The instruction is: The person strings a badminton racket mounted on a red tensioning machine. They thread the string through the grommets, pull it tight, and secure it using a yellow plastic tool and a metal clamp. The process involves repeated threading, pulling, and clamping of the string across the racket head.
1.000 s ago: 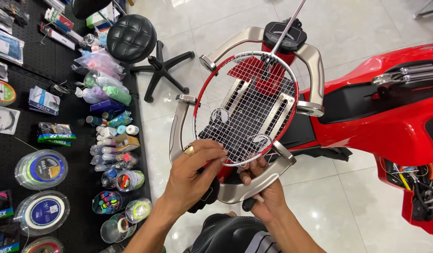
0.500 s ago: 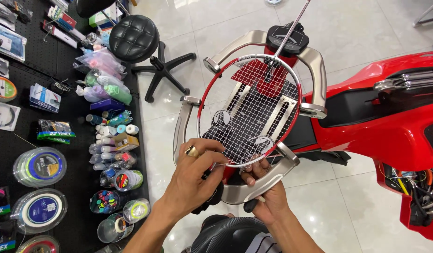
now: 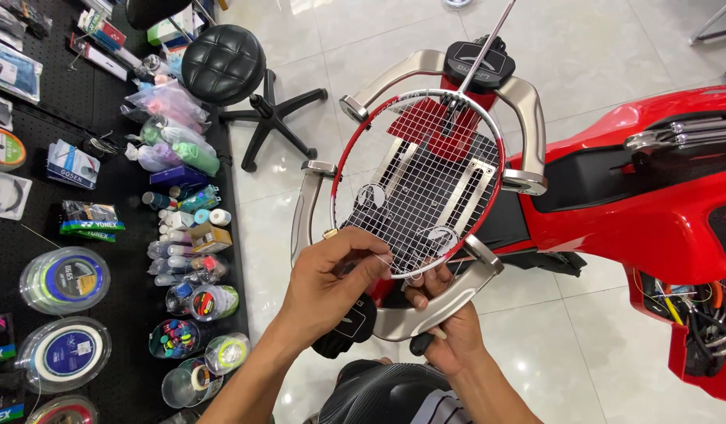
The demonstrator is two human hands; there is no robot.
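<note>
A red and white badminton racket [image 3: 343,153] lies clamped flat in the silver cradle [image 3: 535,110] of a red stringing machine [image 3: 661,204]. Its string bed [image 3: 426,196] is partly woven, with a white string across the near end. My left hand [image 3: 331,279] sits over the near left edge of the frame, fingers pinched on a thin white string. My right hand [image 3: 445,326] is under the near end of the frame, fingers curled around a dark tool handle [image 3: 424,339].
A black padded stool [image 3: 225,63] on a star base stands at the far left. A black shelf [image 3: 127,306] on the left holds string reels, tubs, bottles and packets. A tray of tools [image 3: 693,314] hangs at the machine's right. White floor tiles lie all around.
The view has drifted slightly, so the racket sits a little lower in the picture. My left fingers have shifted a little along the near rim; my right hand stays under the frame.
</note>
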